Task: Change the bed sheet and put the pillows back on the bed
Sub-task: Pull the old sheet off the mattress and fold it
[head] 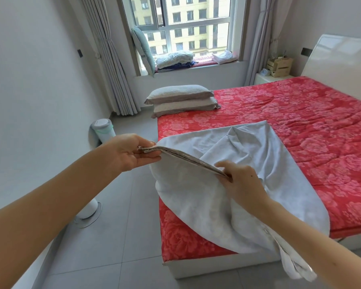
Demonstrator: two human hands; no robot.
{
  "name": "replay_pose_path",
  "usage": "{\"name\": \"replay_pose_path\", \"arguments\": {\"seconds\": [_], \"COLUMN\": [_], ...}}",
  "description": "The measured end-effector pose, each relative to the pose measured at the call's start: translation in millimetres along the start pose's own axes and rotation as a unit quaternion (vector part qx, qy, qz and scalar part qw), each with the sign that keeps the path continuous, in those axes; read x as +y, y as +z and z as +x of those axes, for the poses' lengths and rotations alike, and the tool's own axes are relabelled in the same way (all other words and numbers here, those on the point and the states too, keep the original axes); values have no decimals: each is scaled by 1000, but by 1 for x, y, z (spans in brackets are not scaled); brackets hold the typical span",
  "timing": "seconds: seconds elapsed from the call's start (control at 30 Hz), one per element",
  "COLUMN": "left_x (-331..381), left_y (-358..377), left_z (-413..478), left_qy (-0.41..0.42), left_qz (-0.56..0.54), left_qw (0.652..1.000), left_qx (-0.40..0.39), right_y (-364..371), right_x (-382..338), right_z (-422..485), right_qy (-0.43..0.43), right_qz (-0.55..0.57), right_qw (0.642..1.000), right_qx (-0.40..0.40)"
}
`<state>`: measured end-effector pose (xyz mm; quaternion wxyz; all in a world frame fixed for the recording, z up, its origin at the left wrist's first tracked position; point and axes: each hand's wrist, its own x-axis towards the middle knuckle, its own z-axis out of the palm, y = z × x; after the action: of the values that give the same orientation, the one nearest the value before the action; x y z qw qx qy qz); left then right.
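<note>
A pale grey bed sheet [233, 184], partly folded, lies over the near corner of the bed and hangs off its foot edge. My left hand [131, 152] pinches one end of the sheet's layered edge, and my right hand [241, 180] grips the same edge further along, holding it taut above the bed. The bed [300, 113] is covered by a red quilted pad with a floral pattern. Two grey pillows [181, 101] are stacked on the bed's far left corner.
A white tower fan [96, 163] stands on the tiled floor left of the bed. Folded linens [175, 60] and a teal cushion [143, 49] sit on the window sill. A nightstand with a wooden crate [279, 66] is beside the white headboard [340, 57].
</note>
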<state>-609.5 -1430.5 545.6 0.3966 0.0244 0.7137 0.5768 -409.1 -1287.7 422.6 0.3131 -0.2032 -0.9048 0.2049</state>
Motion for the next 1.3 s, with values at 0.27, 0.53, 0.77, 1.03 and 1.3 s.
{"name": "replay_pose_path", "arguments": {"seconds": [0.27,0.53,0.77,1.03,1.3], "left_x": [-14,-29,-67,-39,14], "left_y": [-17,-17,84,141,136], "left_z": [3,29,65,133,172], "left_qy": [-3,167,636,613,576], "left_qz": [-22,330,468,493,586], "left_qw": [1000,921,593,609,565], "left_qx": [-14,126,158,106,-69], "right_y": [18,29,19,-4,14], "right_x": [-13,-13,7,86,154], "right_z": [3,36,103,158,137], "right_qy": [69,113,127,171,200], "right_qz": [47,109,249,347,434], "right_qw": [997,984,935,869,844], "right_qx": [4,-80,-217,-307,-244]}}
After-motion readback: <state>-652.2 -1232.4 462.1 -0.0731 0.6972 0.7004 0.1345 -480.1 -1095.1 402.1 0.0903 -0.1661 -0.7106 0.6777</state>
